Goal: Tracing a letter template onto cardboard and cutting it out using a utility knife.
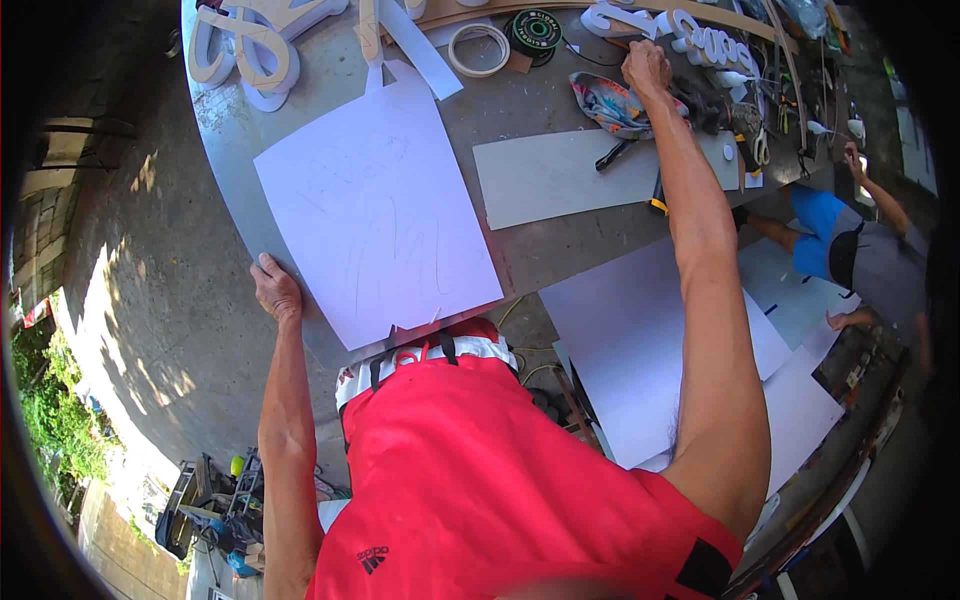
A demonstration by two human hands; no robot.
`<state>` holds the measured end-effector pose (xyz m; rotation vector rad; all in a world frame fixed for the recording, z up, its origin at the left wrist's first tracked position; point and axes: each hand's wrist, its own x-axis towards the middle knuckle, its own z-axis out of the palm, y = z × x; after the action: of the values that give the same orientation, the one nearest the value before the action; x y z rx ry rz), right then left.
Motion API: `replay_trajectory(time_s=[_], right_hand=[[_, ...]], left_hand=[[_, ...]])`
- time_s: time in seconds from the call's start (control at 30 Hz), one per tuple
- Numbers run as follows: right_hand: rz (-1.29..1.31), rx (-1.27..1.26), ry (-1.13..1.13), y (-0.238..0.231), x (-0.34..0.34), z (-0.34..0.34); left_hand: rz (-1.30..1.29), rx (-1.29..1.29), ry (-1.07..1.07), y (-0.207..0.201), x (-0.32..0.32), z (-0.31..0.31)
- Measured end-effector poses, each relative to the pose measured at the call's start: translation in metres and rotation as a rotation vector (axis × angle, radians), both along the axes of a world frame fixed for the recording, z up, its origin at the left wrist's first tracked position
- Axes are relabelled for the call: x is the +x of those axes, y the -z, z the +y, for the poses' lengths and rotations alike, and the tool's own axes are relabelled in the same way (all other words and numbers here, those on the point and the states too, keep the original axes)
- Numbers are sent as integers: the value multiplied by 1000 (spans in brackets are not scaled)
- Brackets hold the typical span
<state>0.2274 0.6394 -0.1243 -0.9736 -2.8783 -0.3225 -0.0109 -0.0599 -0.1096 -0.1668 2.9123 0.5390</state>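
My left hand (277,287) is closed round the near-left edge of the metal table (228,165). Beside it lies a white sheet (400,220) with faint drawn lines on it. My right arm stretches to the far right of the table. There my right hand (647,70) has its fingers curled together over something I cannot make out. A patterned cloth item (605,105) lies just below that hand. White script letters (615,20) stand close beyond it. Under my right forearm is a long grey panel (550,180), with a black-handled tool (615,155) on it.
A tape roll (478,50), a black and green spool (535,32) and large cut-out letters (245,55) sit at the back. Big white sheets (630,340) lie lower down on the right. Another person in blue shorts (815,230) is at the right.
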Motion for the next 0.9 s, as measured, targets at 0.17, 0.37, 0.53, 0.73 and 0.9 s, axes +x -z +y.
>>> replay_trajectory(time_s=[0.17,0.37,0.53,0.73,0.9], right_hand=[[10,-36,63,-14,-8,-29],[10,28,90,-33,3,-59],[583,-226,359,-72,30,-91],[557,-300,656,-79,161,-88],[402,-228,772,-65,228,-50]], left_hand=[[40,-4,8,-1,1,-7],[-27,-18,19,0,-2,-7],[-23,-12,14,-3,3,-7],[0,82,42,-7,7,0],[234,259,-5,9,14,-34]])
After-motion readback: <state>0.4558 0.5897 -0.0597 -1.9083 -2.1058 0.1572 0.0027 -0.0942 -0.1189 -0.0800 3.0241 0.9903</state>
